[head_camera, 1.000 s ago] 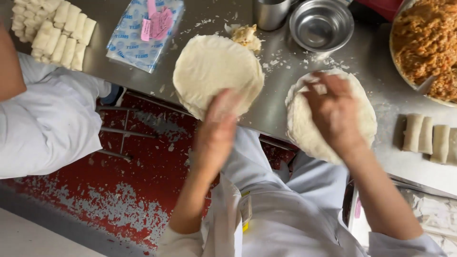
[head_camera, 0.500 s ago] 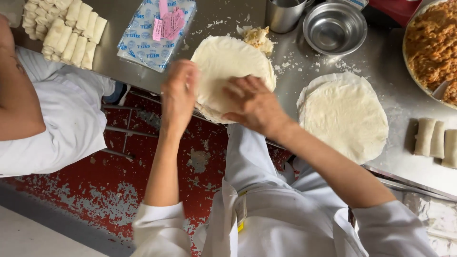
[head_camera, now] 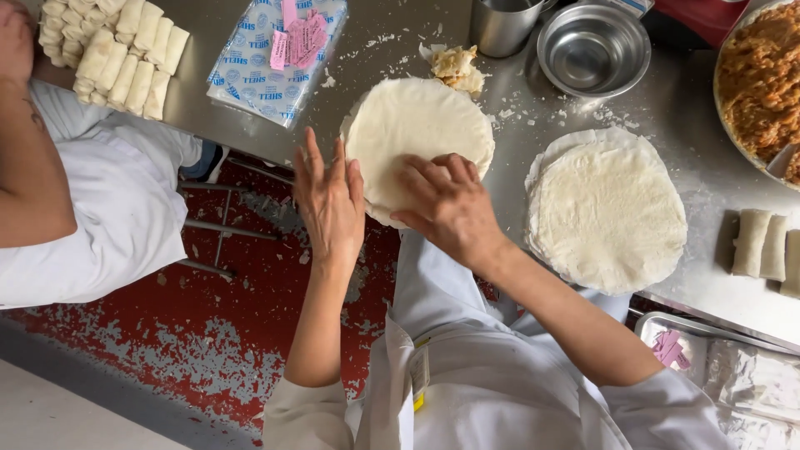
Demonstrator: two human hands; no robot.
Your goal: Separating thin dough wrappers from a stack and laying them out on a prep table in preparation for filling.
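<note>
The right hand [head_camera: 450,208] rests on the near edge of a round wrapper stack [head_camera: 421,133] at the near rim of the steel desk [head_camera: 692,92], fingers curled together. The left hand [head_camera: 329,200] touches its left edge, fingers spread flat. A second stack [head_camera: 608,208] lies right.

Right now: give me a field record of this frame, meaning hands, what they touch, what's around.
left hand: flat, fingers spread, at the near-left edge of the round wrapper stack
right hand: fingers curled on the same stack's near edge
second wrapper stack: right of it, untouched
steel table: scattered with crumbs
steel bowl: far side, empty
filling tray: far right
finished rolls: far left; more at right
wrapper packet: blue and white
co-worker's arm: left edge
</note>
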